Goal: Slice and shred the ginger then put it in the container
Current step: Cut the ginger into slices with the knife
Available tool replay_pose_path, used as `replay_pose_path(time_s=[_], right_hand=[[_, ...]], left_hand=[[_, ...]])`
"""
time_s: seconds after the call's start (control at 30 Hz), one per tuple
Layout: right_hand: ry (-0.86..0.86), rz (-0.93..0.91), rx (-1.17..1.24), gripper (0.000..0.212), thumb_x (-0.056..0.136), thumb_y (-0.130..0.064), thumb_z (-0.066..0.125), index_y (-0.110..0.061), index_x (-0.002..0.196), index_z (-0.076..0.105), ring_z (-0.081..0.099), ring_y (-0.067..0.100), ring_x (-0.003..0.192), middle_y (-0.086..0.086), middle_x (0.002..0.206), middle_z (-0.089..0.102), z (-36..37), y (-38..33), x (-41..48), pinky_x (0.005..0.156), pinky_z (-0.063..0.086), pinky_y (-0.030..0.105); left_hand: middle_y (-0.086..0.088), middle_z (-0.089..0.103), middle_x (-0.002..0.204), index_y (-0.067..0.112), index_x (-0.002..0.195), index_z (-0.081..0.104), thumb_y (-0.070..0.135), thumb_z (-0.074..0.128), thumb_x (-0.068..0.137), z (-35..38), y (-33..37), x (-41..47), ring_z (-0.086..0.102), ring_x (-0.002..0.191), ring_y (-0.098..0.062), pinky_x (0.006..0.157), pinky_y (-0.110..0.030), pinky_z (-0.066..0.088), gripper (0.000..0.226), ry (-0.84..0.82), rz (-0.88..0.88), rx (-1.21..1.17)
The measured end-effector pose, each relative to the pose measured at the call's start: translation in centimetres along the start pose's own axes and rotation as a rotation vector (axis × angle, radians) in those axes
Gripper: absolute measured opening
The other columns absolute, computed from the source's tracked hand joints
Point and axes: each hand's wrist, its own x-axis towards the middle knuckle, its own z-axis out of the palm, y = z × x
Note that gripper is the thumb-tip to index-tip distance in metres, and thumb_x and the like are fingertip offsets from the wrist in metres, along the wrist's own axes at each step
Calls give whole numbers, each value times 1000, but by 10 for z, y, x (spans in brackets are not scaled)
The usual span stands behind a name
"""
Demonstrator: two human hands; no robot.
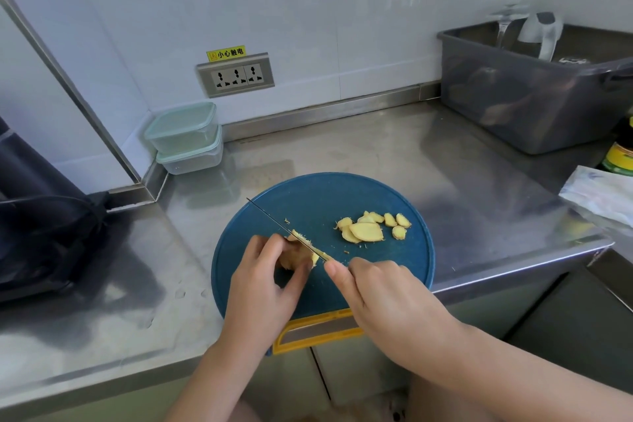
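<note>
**Knife on ginger, slices piled aside**

On the round blue board [342,195] the left hand [263,279] pinches the ginger [301,255] with curled fingers. The right hand [380,298] grips the knife [274,221], its blade lying across the ginger's top. Cut slices [368,228] lie on the board's right half, apart from the blade. Two stacked lidded containers [186,137] sit in the counter's [394,151] back left corner.

We're on a single head-worn wide-angle view here, looking forward and steeply down from above the near edge of the steel tabletop [376,154], close over the round blue cutting board [308,195] at centre, facing the back wall [308,10], left hand [270,271] and right hand [383,291] low in frame.
</note>
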Motion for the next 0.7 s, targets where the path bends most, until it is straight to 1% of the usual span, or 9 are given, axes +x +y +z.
replay_pose_path(time_s=[0.07, 0.2, 0.27, 0.33, 0.47, 0.53, 0.6, 0.7], right_hand=[[0, 2, 13, 63, 80, -65, -4, -21, 73, 40, 49, 18, 58, -4, 62, 45, 1, 1, 0, 60, 46, 34], [-13, 13, 35, 65, 77, -66, -5, -22, 73, 42, 53, 17, 60, -3, 63, 47, 0, 3, 1, 62, 50, 34], [-36, 29, 71, 64, 78, -67, -3, -22, 70, 40, 50, 16, 58, -3, 62, 46, -3, 3, 1, 61, 47, 33], [-61, 63, 139, 59, 82, -64, 4, -19, 67, 39, 44, 14, 56, -2, 60, 42, -7, 1, 1, 61, 43, 32], [-121, 150, 282, 57, 93, -56, 18, -13, 62, 38, 34, 11, 46, -1, 54, 37, -14, -3, 5, 51, 33, 24], [-161, 183, 341, 59, 95, -55, 20, -13, 60, 40, 35, 10, 45, 0, 52, 38, -17, -2, 10, 51, 35, 25], [-197, 217, 379, 58, 96, -54, 20, -11, 62, 42, 38, 13, 46, 3, 55, 40, -20, 0, 16, 53, 38, 29], [-241, 259, 400, 55, 97, -52, 23, -12, 64, 40, 35, 14, 43, 7, 61, 40, -24, 0, 23, 46, 33, 27]], left_hand=[[7, 55, 92, 24, 95, 58, 33, 68, 79, 0, 0, 0, 60, 83, -12, 66, -25, 54, 21, -1, 10, 10], [6, 55, 93, 23, 97, 58, 31, 68, 79, 0, 0, 0, 60, 84, -13, 66, -26, 55, 21, -13, 14, 17], [6, 55, 93, 23, 95, 58, 32, 68, 80, 0, 0, 0, 60, 84, -13, 67, -27, 55, 20, -13, 14, 10], [6, 54, 91, 23, 91, 58, 31, 68, 80, 1, 0, -1, 60, 83, -13, 67, -29, 55, 17, -4, 2, -20], [7, 53, 89, 23, 85, 58, 31, 69, 79, 1, 2, -2, 60, 82, -11, 69, -29, 54, 15, -3, -56, -77], [7, 51, 89, 22, 86, 59, 31, 70, 78, 1, 2, -1, 59, 81, -11, 71, -27, 53, 16, -13, -75, -84], [7, 50, 88, 22, 88, 59, 31, 70, 78, 0, 3, 0, 59, 81, -10, 71, -24, 53, 17, -24, -76, -64], [6, 49, 87, 21, 88, 59, 27, 71, 79, -1, 4, 0, 56, 80, -8, 70, -19, 50, 16, -21, -67, -51]])
